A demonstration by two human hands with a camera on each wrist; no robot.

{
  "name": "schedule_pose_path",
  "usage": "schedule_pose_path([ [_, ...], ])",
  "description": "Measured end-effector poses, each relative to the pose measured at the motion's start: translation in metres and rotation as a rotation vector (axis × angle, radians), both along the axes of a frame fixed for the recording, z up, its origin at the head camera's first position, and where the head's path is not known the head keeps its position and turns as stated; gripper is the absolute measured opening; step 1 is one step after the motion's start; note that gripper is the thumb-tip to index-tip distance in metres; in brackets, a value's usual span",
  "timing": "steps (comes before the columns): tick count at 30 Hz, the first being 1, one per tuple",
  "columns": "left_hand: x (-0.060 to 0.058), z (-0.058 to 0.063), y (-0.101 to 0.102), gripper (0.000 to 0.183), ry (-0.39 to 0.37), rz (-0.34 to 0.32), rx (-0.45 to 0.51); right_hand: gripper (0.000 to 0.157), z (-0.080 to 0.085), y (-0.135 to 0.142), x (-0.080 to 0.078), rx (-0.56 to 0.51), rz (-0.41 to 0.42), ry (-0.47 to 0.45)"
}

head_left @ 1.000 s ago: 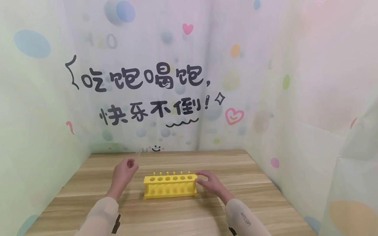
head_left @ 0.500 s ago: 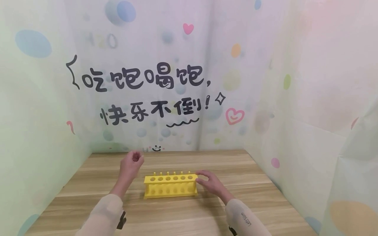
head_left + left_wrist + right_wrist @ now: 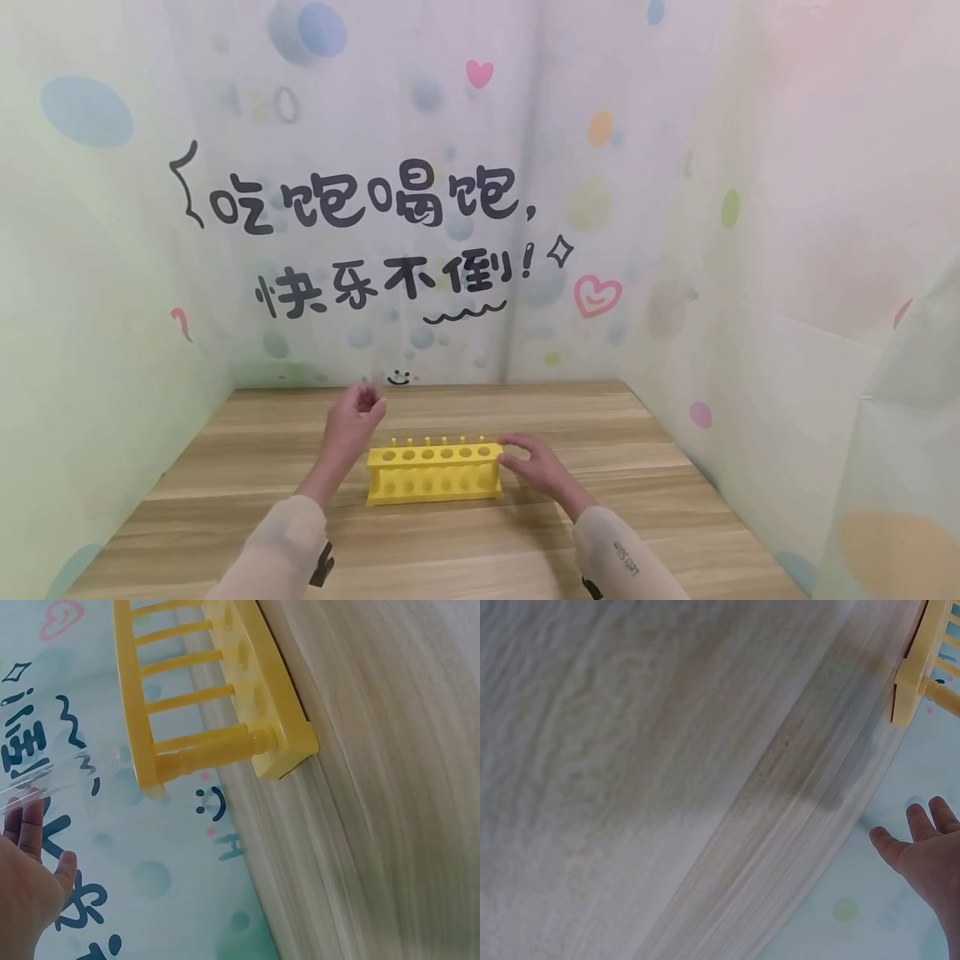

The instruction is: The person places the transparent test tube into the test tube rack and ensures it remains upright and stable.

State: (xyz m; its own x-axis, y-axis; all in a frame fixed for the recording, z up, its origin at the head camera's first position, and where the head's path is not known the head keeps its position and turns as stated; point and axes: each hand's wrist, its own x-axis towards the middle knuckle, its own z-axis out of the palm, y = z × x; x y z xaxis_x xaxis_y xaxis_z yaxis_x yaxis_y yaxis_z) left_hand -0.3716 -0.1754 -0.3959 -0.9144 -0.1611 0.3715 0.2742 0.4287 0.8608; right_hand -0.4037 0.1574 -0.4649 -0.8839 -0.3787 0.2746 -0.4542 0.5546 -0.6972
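My left hand [image 3: 357, 414] is raised behind the left end of a yellow test tube rack [image 3: 435, 475] in the head view. It holds a clear test tube [image 3: 64, 769] between thumb side and fingertips; the tube shows best in the left wrist view, pointing toward the rack's upper bar. In the head view the tube is barely visible against the wall. The rack stands upright on the table, with a row of round holes on top and short pegs behind. My right hand [image 3: 536, 465] is at the rack's right end, fingers spread and fingertips close to its upper corner.
The wood-grain table [image 3: 450, 550] runs back to a printed wall sheet [image 3: 420, 100] with dark lettering. Patterned sheets also stand at the left and right sides of the table.
My left hand has moved right and slightly away from me with the test tube, nearer the rack's left end. The right hand and rack have stayed in place.
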Motion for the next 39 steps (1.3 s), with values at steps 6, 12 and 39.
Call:
schedule_pose_path([
  [6, 0.002, -0.004, 0.004, 0.027, -0.014, -0.028, -0.008, 0.039, 0.0, 0.0, 0.0, -0.004, 0.009, -0.001],
  [12, 0.003, -0.011, 0.005, 0.022, -0.012, -0.031, -0.031, 0.038, 0.0, 0.0, 0.0, -0.002, -0.001, -0.002],
  [39, 0.005, -0.031, 0.001, 0.021, -0.074, -0.047, -0.115, 0.037, -0.002, 0.001, -0.001, -0.006, -0.02, -0.01],
])
